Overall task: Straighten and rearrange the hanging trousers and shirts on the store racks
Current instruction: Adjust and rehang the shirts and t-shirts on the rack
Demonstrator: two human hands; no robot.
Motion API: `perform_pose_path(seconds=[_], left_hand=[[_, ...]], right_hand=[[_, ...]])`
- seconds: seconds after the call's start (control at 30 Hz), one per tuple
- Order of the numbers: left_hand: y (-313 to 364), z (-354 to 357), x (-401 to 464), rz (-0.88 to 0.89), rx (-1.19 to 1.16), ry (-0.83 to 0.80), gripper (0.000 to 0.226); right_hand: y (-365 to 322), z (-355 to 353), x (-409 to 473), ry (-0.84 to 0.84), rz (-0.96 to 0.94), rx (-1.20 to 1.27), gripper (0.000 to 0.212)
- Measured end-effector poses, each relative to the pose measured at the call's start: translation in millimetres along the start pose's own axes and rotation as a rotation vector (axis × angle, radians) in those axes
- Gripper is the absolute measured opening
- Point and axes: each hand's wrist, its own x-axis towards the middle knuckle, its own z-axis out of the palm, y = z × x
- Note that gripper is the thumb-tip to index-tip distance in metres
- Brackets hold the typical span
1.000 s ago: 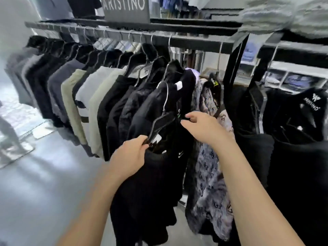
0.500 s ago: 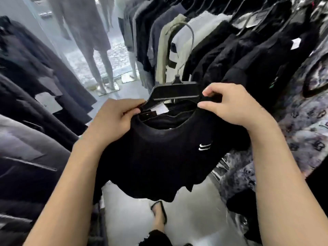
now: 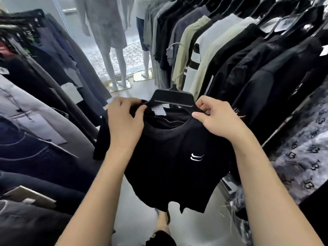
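Black shirt (image 3: 170, 157) on hanger (image 3: 173, 100), held off the rack between two rows of clothes. Left hand (image 3: 124, 119) and right hand (image 3: 216, 118) each pinching a shoulder seam. Best: even pull outward, collar centred on hanger, before rehanging.

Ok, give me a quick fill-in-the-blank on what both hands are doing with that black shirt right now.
1. Both hands hold a black T-shirt at its ____, one on each side.
2. The left hand and the right hand keep the shirt on a black ____.
3. The small logo on the shirt's chest is ____ in colour.
4. Past the racks stand pale ____ by the shop front.

Missing words: shoulders; hanger; white; mannequins
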Motion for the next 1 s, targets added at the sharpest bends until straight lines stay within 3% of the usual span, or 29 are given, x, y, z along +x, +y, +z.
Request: perform_pose_path(seconds=[0.13,0.27,0.33,0.4,0.57,0.7,0.87,1.0], left_hand=[[27.9,24.5,-15.7,-0.43,-0.428,-0.384,0.041],[26.8,39.5,-9.2,-0.591,-0.704,-0.442,0.049],[20.5,43.9,-8.4,-0.636,-0.78,-0.427,0.069],[15.0,46.3,-9.4,-0.643,-0.752,-0.338,0.067],[0.4,37.6,-3.0,-0.642,-0.732,-0.177,0.019],[-8.2,27.5,-0.2,-0.654,-0.747,-0.179,0.021],[-20.7,8.0,14.1,-0.816,-0.618,-0.327,0.023],[-11.5,2.0,17.0,-0.746,-0.456,-0.517,0.039]], right_hand=[[-16.9,36.3,-2.9,0.082,0.038,0.067,0.012],[-27.4,69.3,-3.6,0.117,0.11,0.178,0.018],[-31.4,80.8,-4.2,0.089,0.12,0.26,0.019],[-35.6,89.4,-5.0,0.048,0.126,0.359,0.018],[-38.9,103.8,-9.4,-0.075,0.119,0.476,0.02],[-40.8,102.0,-17.2,-0.214,0.105,0.516,0.01],[-16.1,80.6,-15.3,-0.148,0.21,0.587,0.006],[2.3,58.6,-11.1,-0.116,0.335,0.726,0.019]])
